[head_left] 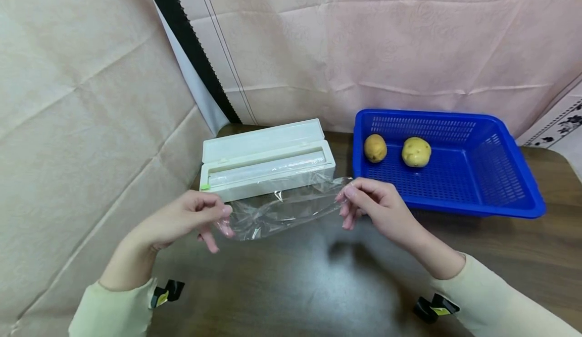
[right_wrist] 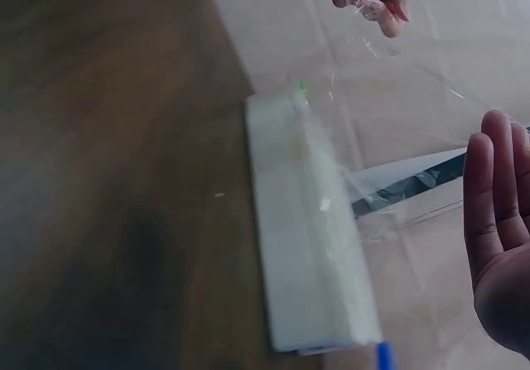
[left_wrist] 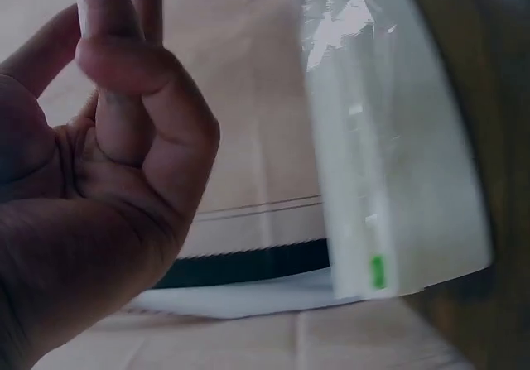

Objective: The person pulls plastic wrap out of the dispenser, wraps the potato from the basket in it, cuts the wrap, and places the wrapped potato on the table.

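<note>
While your left hand (head_left: 188,218) pinches one end of clear plastic film (head_left: 284,210), your right hand (head_left: 377,205) pinches other end. Film spans between them, above brown table (head_left: 291,281), at near side of open white box (head_left: 263,141) with film roll (head_left: 268,169) inside. Blue basket (head_left: 468,175) sits right of box, beyond your right hand, two roundish yellow items (head_left: 416,152) inside.

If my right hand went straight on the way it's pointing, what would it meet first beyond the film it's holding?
Probably the open white box, near its right end; depth is unclear, so your right hand might pass above it.
</note>
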A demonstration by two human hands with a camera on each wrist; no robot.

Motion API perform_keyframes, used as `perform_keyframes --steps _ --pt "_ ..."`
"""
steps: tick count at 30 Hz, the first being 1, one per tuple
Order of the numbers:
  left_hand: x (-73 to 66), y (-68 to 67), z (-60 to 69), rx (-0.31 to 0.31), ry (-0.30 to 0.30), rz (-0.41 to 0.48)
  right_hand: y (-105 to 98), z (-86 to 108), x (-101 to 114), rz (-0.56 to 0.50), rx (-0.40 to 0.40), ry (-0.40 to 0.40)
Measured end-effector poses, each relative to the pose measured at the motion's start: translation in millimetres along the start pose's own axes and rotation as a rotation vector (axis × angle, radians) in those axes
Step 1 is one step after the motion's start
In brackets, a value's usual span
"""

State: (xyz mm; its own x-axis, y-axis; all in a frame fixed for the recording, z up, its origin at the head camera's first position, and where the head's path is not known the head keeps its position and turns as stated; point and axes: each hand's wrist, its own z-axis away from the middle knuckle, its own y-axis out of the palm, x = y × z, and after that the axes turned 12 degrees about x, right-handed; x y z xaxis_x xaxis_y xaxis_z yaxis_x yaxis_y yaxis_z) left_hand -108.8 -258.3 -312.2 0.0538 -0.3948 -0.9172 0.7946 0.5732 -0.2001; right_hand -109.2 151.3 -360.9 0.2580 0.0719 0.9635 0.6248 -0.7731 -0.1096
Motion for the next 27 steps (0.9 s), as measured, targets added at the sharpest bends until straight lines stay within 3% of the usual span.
perform_keyframes --steps 5,11,21,27 --pt "15.3 14.4 -12.6 -0.014 -0.078 0.008 1.4 14.6 -12.6 0.002 0.017 0.093" --pt "32.7 36.0 -17.9 -0.031 -0.154 0.011 3.3 31.4 -31.3 -0.020 0.048 0.134" --pt "60.7 57.8 -6.5 -0.082 -0.252 0.081 15.8 62.8 -65.4 -0.080 0.138 0.257" --pt "73.4 68.2 2.9 -0.106 -0.290 0.060 21.1 76.3 -79.5 -0.103 0.197 0.286"
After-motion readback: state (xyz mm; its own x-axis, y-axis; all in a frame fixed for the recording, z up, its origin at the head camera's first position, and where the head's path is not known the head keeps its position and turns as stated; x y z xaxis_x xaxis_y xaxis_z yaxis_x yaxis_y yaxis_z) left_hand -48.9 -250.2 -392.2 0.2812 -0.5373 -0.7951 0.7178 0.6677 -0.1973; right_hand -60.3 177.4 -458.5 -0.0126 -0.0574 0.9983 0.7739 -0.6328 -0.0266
